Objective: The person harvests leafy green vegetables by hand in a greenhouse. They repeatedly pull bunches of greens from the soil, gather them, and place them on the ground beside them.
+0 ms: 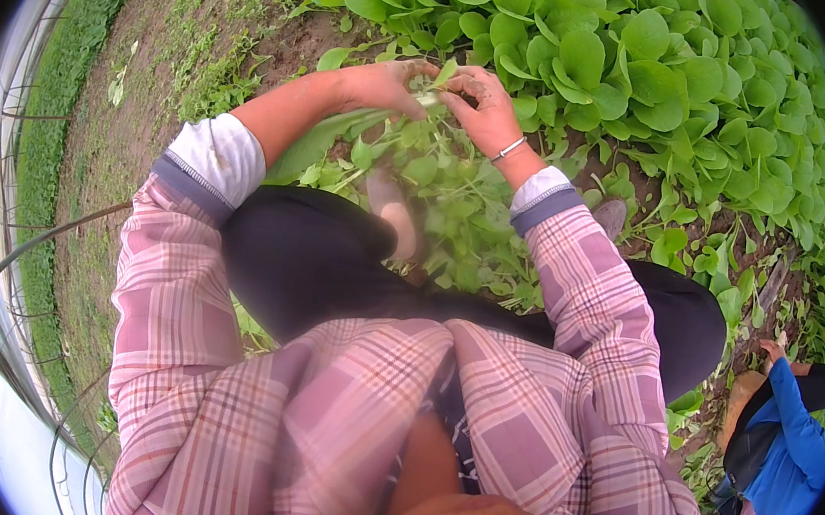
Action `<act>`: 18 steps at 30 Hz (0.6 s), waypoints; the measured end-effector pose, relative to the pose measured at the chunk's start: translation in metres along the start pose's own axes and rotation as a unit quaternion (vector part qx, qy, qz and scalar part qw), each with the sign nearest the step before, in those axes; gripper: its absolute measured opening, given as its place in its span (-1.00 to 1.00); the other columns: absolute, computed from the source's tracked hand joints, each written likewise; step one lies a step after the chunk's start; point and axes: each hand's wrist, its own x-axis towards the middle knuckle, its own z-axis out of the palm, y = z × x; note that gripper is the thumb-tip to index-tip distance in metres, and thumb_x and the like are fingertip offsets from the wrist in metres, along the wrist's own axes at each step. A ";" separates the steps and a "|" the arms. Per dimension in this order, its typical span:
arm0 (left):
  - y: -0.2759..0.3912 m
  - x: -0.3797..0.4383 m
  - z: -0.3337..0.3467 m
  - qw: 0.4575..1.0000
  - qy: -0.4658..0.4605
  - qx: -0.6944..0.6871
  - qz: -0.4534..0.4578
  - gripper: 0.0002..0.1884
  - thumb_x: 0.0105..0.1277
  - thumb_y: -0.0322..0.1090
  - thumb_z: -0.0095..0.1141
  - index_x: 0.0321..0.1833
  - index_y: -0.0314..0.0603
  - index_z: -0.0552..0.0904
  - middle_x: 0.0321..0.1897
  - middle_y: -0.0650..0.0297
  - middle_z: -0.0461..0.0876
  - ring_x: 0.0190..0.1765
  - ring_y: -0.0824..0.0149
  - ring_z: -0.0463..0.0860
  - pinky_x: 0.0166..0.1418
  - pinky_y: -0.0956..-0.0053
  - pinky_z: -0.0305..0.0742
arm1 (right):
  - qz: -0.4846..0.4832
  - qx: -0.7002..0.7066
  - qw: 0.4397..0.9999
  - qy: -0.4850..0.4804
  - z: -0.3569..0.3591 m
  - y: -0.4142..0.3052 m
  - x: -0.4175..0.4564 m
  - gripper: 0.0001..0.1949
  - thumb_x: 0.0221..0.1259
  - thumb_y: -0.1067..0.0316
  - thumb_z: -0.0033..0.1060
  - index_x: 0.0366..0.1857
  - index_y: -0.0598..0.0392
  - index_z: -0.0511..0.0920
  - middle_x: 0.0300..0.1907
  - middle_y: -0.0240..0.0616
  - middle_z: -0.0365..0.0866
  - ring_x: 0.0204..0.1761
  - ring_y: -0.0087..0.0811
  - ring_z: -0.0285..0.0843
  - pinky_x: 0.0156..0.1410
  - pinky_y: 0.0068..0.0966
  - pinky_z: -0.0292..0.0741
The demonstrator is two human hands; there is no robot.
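In front of me, my left hand curls around a leafy green plant, its thumb near the pale stem base. My right hand, with a thin bracelet at the wrist, pinches the same stem end between thumb and fingers. Both hands have soil on them. Large leaves appear to trail from the plant below my left forearm, partly blurred. Beneath the hands, loose pulled leaves and stems cover the ground between my feet.
A dense bed of leafy greens stands ahead and to the right. Bare soil with small weeds lies left, beside greenhouse hoops and plastic film. My shoes frame the loose leaves. Another person in blue crouches at right.
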 end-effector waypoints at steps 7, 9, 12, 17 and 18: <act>-0.036 0.018 0.005 0.977 -0.103 -0.172 -0.077 -0.48 0.17 -0.34 0.16 0.21 -0.17 0.35 -0.33 0.27 0.61 -0.47 0.50 0.54 -0.52 0.57 0.49 | -0.083 -0.037 0.989 0.118 -0.001 0.006 -0.027 -0.84 -0.05 0.30 0.35 -0.38 0.06 0.62 -0.22 -0.36 0.61 -0.07 -0.29 0.47 0.03 -0.39 0.38; -0.042 0.021 0.004 0.974 -0.110 -0.173 -0.098 -0.54 0.19 -0.34 0.15 0.16 -0.17 0.38 -0.33 0.28 0.60 -0.48 0.51 0.54 -0.50 0.58 0.49 | 0.010 0.038 0.988 0.147 0.007 0.005 -0.037 -0.83 -0.04 0.24 0.33 -0.42 0.07 0.64 -0.28 -0.31 0.62 -0.11 -0.25 0.49 -0.07 -0.37 0.40; -0.050 0.031 0.003 0.975 -0.107 -0.158 -0.117 -0.60 0.24 -0.38 0.09 0.14 -0.20 0.36 -0.38 0.28 0.60 -0.52 0.53 0.54 -0.46 0.66 0.47 | 0.214 0.144 0.959 0.113 0.018 0.042 -0.059 -0.76 -0.02 0.13 0.32 -0.51 0.10 0.65 -0.34 -0.23 0.62 -0.16 -0.24 0.51 -0.09 -0.42 0.41; -0.050 0.033 0.003 0.977 -0.094 -0.153 -0.118 -0.64 0.27 -0.40 0.06 0.11 -0.21 0.35 -0.40 0.28 0.61 -0.52 0.54 0.56 -0.43 0.70 0.47 | 0.369 -0.211 0.871 -0.246 0.001 0.091 -0.093 -0.56 0.06 -0.05 0.19 -0.12 0.08 0.62 -0.04 -0.09 0.58 0.01 -0.15 0.51 0.07 -0.40 0.40; -0.046 0.033 0.003 0.977 -0.089 -0.158 -0.112 -0.65 0.27 -0.40 0.06 0.09 -0.21 0.36 -0.40 0.28 0.61 -0.52 0.54 0.55 -0.43 0.70 0.47 | 0.368 -0.299 0.808 -0.351 0.001 0.097 -0.097 -0.51 0.08 -0.07 0.17 -0.03 0.10 0.59 0.03 -0.06 0.56 0.06 -0.12 0.50 0.12 -0.41 0.40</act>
